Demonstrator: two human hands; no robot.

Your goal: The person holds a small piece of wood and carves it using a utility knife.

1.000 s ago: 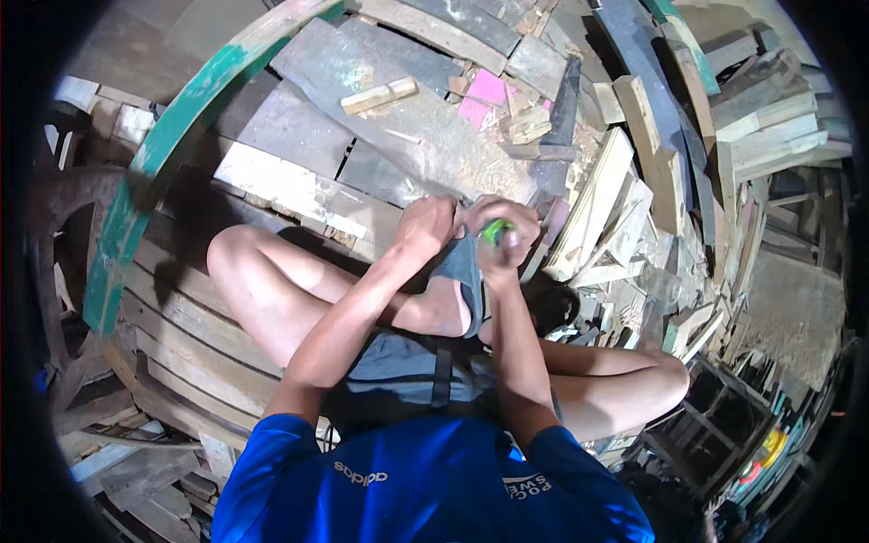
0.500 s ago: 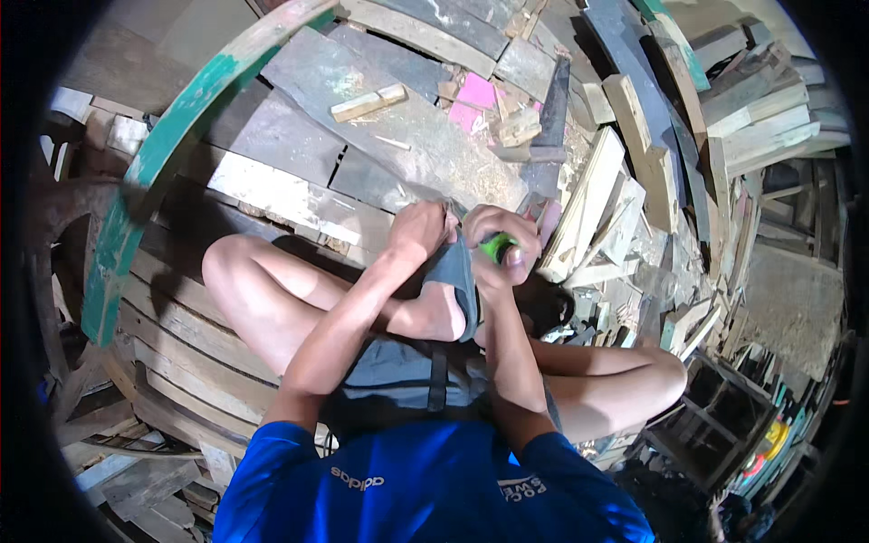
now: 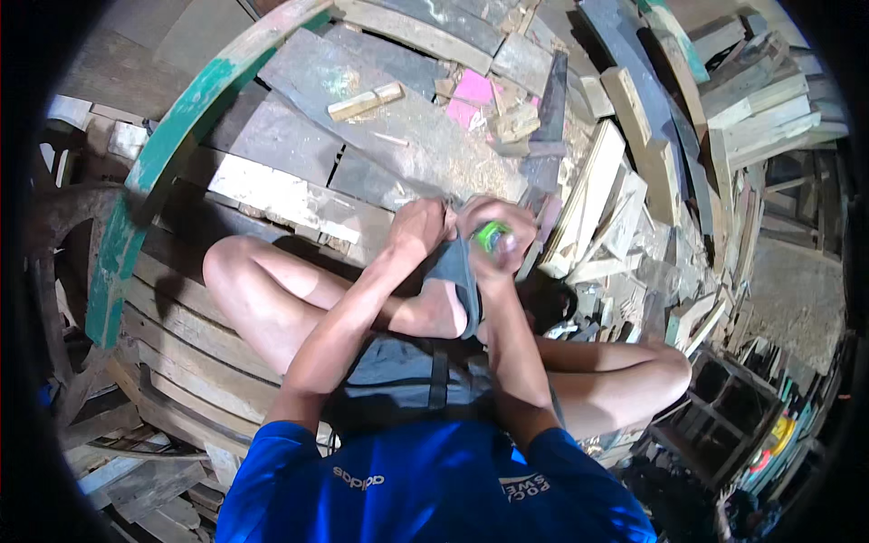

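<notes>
Near the middle, in front of my bent legs, my left hand [image 3: 422, 223] is closed at the far end of a flat grey piece [image 3: 445, 263]. That piece runs back toward my bare foot [image 3: 442, 312], whose heel rests against it. My right hand [image 3: 498, 237], smeared by motion, is closed round a green handle [image 3: 491, 237] with a pale, see-through-looking end. Whatever the handle belongs to is hidden under my fingers. Both hands are close together, the right one just beside the left.
Wooden boards [image 3: 290, 136] with sawdust lie ahead, with a small wood block [image 3: 366, 101] and a pink piece [image 3: 472, 95] on them. A curved green-painted beam [image 3: 172, 149] rises on the left. Stacked timber offcuts [image 3: 769, 109] crowd the right.
My right hand has turned and shifted slightly left and down, showing the green handle at a different angle. The left hand keeps its place.
</notes>
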